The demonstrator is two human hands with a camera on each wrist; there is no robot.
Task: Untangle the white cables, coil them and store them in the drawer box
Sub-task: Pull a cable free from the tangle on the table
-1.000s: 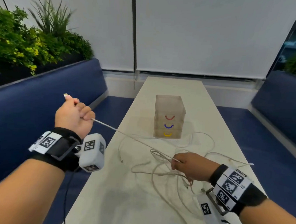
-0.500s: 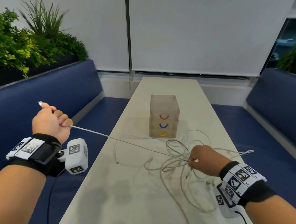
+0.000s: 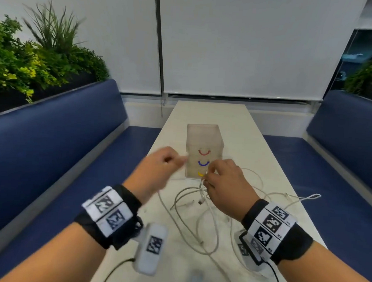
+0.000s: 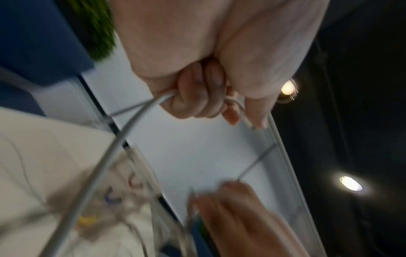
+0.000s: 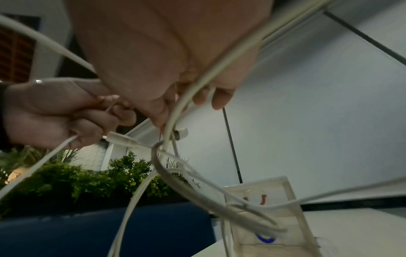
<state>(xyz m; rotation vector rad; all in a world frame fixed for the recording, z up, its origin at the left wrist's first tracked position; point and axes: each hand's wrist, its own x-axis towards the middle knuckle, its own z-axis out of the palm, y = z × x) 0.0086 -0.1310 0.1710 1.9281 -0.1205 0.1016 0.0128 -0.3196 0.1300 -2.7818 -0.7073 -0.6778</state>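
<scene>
The left hand (image 3: 157, 171) is curled into a fist around one of the white cables (image 3: 189, 218), a strand leaving the heel of the fist and a connector end poking out past the fingertips, as the left wrist view shows. The right hand (image 3: 225, 186), just beside it at its three o'clock, pinches a bunch of loops between thumb and fingers; in the right wrist view several strands cross under its palm and a plug (image 5: 123, 139) hangs close to the left knuckles. Both hands hover above the table (image 3: 242, 126), and from the right hand the rest of the cables trail toward six o'clock and out to four o'clock, where one looped end lies near the table edge. The drawer box (image 3: 204, 141) stands at twelve o'clock from the hands, very near them, its three drawers shut. The main risk, as I judge it, is that pulling the gripped strand while loops are still threaded through one another draws a crossing into a tight knot. A second risk is a taut strand sweeping against the light box and shoving or tipping it. The end near the edge may also slide off and drag the slack down.
</scene>
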